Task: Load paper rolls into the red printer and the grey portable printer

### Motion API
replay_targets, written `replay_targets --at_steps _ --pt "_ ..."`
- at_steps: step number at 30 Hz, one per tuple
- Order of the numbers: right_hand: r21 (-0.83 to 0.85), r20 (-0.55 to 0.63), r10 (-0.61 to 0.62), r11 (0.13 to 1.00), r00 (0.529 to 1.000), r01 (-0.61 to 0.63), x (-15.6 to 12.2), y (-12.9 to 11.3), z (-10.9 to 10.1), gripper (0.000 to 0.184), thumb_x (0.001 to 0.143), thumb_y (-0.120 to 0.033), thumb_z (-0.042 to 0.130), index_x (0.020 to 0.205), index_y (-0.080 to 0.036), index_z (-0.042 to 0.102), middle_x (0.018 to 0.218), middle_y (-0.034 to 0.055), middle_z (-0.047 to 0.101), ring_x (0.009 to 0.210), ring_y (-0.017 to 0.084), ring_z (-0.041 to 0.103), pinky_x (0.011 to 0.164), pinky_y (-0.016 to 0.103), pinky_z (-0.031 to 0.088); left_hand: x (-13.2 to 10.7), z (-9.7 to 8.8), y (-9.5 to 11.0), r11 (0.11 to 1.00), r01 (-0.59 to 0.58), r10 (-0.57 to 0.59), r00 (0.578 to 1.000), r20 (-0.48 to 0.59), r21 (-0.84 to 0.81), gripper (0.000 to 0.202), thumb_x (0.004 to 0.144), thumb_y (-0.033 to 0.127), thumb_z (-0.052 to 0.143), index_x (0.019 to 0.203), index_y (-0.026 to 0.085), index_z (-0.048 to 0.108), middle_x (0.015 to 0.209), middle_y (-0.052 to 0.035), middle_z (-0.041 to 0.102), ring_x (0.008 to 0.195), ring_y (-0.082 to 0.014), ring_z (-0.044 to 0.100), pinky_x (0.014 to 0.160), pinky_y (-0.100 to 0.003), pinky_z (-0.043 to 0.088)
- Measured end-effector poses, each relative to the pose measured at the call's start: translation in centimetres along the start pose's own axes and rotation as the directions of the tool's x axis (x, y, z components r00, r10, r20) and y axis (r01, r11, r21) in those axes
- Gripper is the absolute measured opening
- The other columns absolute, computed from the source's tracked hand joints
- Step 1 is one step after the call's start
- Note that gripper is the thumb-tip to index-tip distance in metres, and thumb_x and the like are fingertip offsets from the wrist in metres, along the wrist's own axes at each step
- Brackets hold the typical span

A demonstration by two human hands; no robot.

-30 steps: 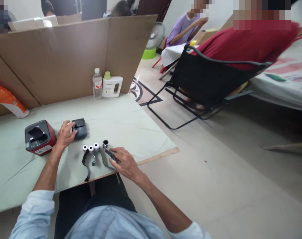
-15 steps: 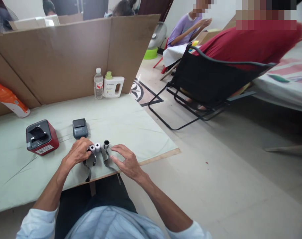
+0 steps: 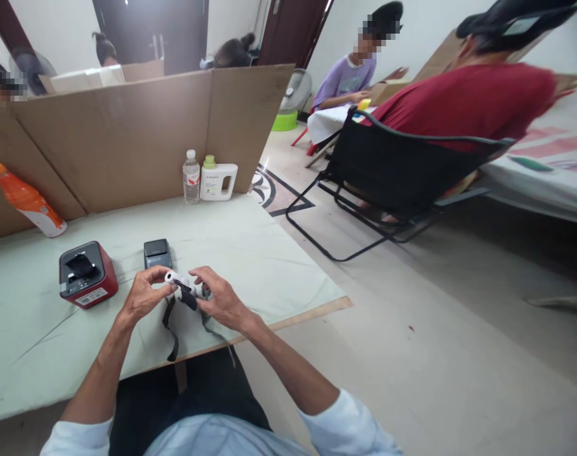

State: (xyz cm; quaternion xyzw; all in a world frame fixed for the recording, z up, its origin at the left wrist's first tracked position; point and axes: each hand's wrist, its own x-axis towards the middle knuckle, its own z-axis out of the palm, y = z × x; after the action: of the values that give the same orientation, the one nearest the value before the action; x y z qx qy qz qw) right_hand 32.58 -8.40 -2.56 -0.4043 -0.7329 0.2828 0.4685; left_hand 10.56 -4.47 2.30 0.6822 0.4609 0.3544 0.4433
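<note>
My left hand (image 3: 148, 294) pinches a small white paper roll (image 3: 173, 277) between thumb and fingers, tilted above the table. A dark loose end (image 3: 187, 296) of paper hangs off it toward my right hand. My right hand (image 3: 221, 301) is open, thumb and forefinger apart and curved around the right side of the rolls; whether it touches them I cannot tell. Another roll (image 3: 203, 290) shows partly between those fingers. Below my left hand, a dark curled strip (image 3: 170, 329) trails to the table's front edge. Just behind the hands lies a small dark handheld device (image 3: 158, 252).
A red and black box-shaped device (image 3: 87, 275) stands to the left. Farther back are an orange bottle (image 3: 29, 201), a water bottle (image 3: 191, 177) and a white jug (image 3: 218, 182) before a cardboard screen (image 3: 126, 136). Right of the table, a person in red sits in a black folding chair (image 3: 387, 180).
My left hand has lifted and tilted a paper roll. My right hand has moved left, closer to the rolls and my left hand. The camera view has tipped up slightly.
</note>
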Motion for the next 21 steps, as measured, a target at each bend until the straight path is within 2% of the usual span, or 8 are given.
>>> replay_targets --at_steps 4,6,8,10,12,14,17,21 --pt "0.122 -0.061 -0.068 0.990 0.996 0.075 1.6 -0.5 1.5 0.031 0.092 -0.030 0.070 0.123 -0.023 0.065 0.119 0.0105 0.066 0.100 0.021 0.064 0.076 0.030 0.055 0.5 0.8 -0.1 0.987 0.034 -0.031 0.999 0.019 -0.159 0.030 0.071 0.037 0.083 0.089 0.014 0.075 0.084 -0.0058 0.074 0.076 -0.0184 0.068 0.070 -0.028 0.055" --pt "0.175 -0.119 -0.043 0.983 0.992 0.064 2.1 -0.6 1.8 0.016 0.098 -0.033 0.062 0.107 -0.021 0.070 0.106 0.0084 0.069 0.095 0.019 0.065 0.074 0.028 0.053 0.8 0.7 -0.2 0.984 0.039 -0.030 0.998 0.053 -0.174 0.033 0.073 0.040 0.083 0.094 0.014 0.076 0.088 -0.0074 0.076 0.078 -0.0193 0.069 0.072 -0.029 0.056" --pt "0.203 -0.144 0.021 0.979 0.989 0.009 2.3 -0.4 1.8 0.024 0.101 -0.038 0.057 0.090 -0.020 0.068 0.088 0.0043 0.066 0.080 0.016 0.063 0.071 0.027 0.051 1.0 0.0 -0.6 0.990 0.031 -0.021 0.997 0.075 -0.135 0.035 0.076 0.042 0.080 0.099 0.015 0.078 0.094 -0.0089 0.077 0.083 -0.0212 0.071 0.075 -0.031 0.057" --pt "0.226 -0.149 0.099 0.972 0.984 -0.063 2.5 0.1 1.6 0.036 0.101 -0.046 0.055 0.079 -0.019 0.064 0.075 0.0009 0.059 0.069 0.014 0.058 0.066 0.026 0.049 1.4 -1.1 -1.3 1.000 -0.023 0.023 1.000 0.005 -0.009 0.033 0.079 0.041 0.077 0.100 0.017 0.079 0.101 -0.0095 0.077 0.092 -0.0233 0.071 0.079 -0.032 0.057" --pt "0.267 -0.139 0.176 0.954 0.975 -0.135 2.6 0.7 1.3 0.042 0.099 -0.055 0.055 0.078 -0.019 0.062 0.072 0.0000 0.056 0.066 0.014 0.056 0.062 0.025 0.049 2.1 -2.4 -2.5 0.978 -0.061 0.091 0.985 -0.143 0.201 0.028 0.080 0.037 0.074 0.101 0.019 0.079 0.108 -0.0096 0.075 0.100 -0.0247 0.069 0.081 -0.033 0.057" --pt "0.307 -0.122 0.243 0.931 0.962 -0.196 3.0 1.3 1.2 0.046 0.096 -0.062 0.056 0.081 -0.019 0.064 0.073 0.0005 0.057 0.065 0.014 0.058 0.060 0.025 0.050 3.0 -3.6 -3.8 0.913 -0.015 0.130 0.958 -0.257 0.407 0.030 0.079 0.033 0.072 0.105 0.020 0.078 0.114 -0.0102 0.073 0.101 -0.0249 0.068 0.082 -0.034 0.056" --pt "0.334 -0.095 0.285 0.912 0.954 -0.239 4.0 2.4 1.2 0.051 0.091 -0.069 0.057 0.083 -0.019 0.065 0.075 0.0016 0.059 0.065 0.015 0.060 0.059 0.026 0.054 4.7 -4.7 -5.7 0.825 0.135 0.050 0.950 -0.309 0.549 0.039 0.079 0.032 0.073 0.116 0.018 0.074 0.114 -0.0110 0.074 0.093 -0.0238 0.069 0.088 -0.036 0.055" --pt "0.328 -0.041 0.272 0.913 0.961 -0.244 5.7 3.9 1.7 0.053 0.088 -0.070 0.059 0.084 -0.018 0.067 0.081 0.0038 0.062 0.067 0.016 0.063 0.060 0.028 0.057 6.5 -4.9 -6.8 0.766 0.261 -0.074 0.944 -0.322 0.588 0.037 0.083 0.035 0.071 0.117 0.019 0.074 0.107 -0.0098 0.077 0.090 -0.0244 0.071 0.085 -0.034 0.053"
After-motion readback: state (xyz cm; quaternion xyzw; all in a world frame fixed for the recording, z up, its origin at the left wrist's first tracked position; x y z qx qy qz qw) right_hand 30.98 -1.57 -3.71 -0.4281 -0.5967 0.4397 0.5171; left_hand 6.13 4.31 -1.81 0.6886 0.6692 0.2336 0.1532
